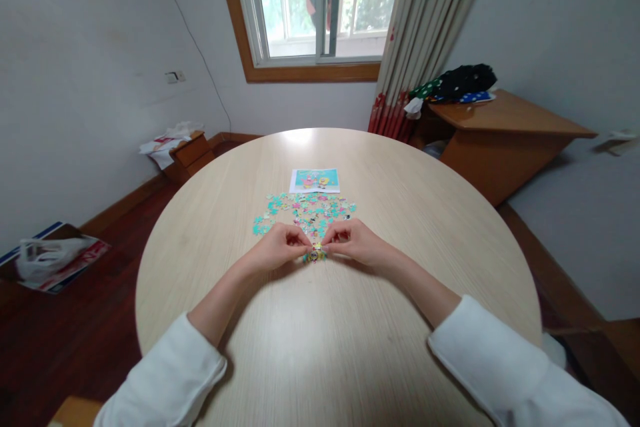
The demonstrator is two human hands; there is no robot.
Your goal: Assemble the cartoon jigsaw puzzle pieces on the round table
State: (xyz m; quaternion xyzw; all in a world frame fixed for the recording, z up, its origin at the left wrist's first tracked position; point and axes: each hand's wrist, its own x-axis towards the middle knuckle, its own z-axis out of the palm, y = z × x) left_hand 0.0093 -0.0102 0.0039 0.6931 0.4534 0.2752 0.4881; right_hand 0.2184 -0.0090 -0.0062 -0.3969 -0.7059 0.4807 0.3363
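Observation:
Both my hands rest on a round pale wooden table [350,333]. My left hand [277,247] and my right hand [355,242] meet at a small cluster of joined puzzle pieces [315,255], each pinching it with closed fingertips. Just beyond my fingers lies a scatter of loose teal and pink puzzle pieces [303,210]. Farther back lies a small picture card [315,181] showing a colourful cartoon scene. White sleeves cover both forearms.
A window with a wooden frame [310,72] is in the far wall, with a patterned curtain [425,33] at its right. A wooden desk [500,127] with dark cloth stands at right. Bags and paper [50,260] lie on the dark floor at left.

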